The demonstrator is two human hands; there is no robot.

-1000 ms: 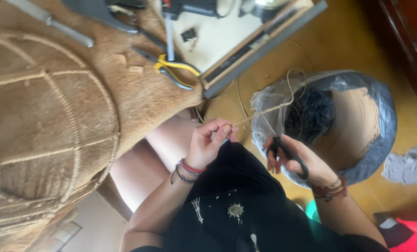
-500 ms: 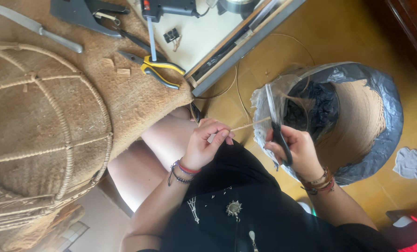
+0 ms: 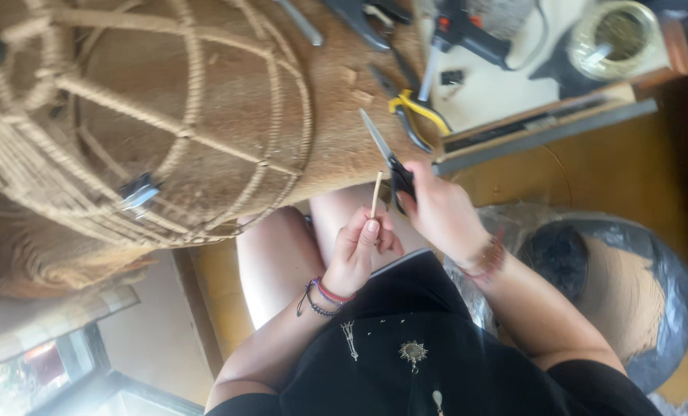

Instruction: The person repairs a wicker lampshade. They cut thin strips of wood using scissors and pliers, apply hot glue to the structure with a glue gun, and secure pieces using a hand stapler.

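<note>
My left hand (image 3: 357,248) pinches a short, thin piece of cane (image 3: 375,193) and holds it upright in front of me. My right hand (image 3: 436,208) grips black-handled scissors (image 3: 384,155) by the handles, the blades pointing up and left over the table's edge, just right of the cane tip. A woven cane frame (image 3: 174,131) wrapped in twine lies on the burlap-covered table (image 3: 336,139) to the left. My bare knees show under the table edge.
Yellow-handled pliers (image 3: 415,117), other pliers, a metal tool and a glue gun (image 3: 467,35) lie at the back of the table. A jar (image 3: 614,35) stands at the far right. A bin lined with a dark bag (image 3: 621,285) stands on the wooden floor to my right.
Both hands rose from over the bin toward the table edge. The long strand is gone from the left hand, which now holds a short piece. The view shifted closer to the table.
</note>
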